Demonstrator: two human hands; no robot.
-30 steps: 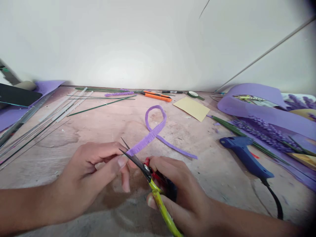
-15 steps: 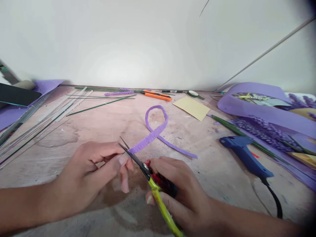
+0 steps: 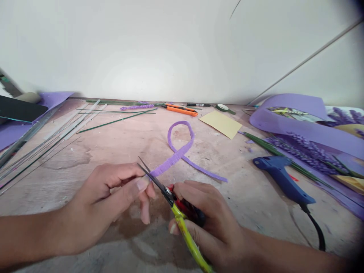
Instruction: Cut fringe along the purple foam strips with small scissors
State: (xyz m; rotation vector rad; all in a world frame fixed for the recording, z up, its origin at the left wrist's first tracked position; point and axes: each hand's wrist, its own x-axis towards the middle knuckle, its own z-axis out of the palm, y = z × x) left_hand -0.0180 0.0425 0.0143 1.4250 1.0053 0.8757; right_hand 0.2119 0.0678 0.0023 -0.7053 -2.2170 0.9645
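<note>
My left hand [image 3: 119, 193] pinches the near end of a long purple strip [image 3: 167, 163] between thumb and fingers. Small cuts show along the strip's edge; it loops once on the table and its far tail points right. In my right hand [image 3: 207, 216] is a pair of scissors [image 3: 170, 199] with yellow-green and red handles, the fingers wrapped round them. The dark blades are slightly apart and cross the strip just beside my left fingertips.
A blue glue gun [image 3: 284, 178] lies right, near purple flower stems [image 3: 307, 155] and a purple sheet [image 3: 287, 110]. Behind are an orange utility knife [image 3: 182, 110], a yellow paper [image 3: 221, 124] and green tape [image 3: 223, 108]. Clear glue sticks [image 3: 88, 117] and wires lie left.
Both hands stay almost in place. The strip and scissors have shifted only very slightly to the right; the blades remain a little apart.
</note>
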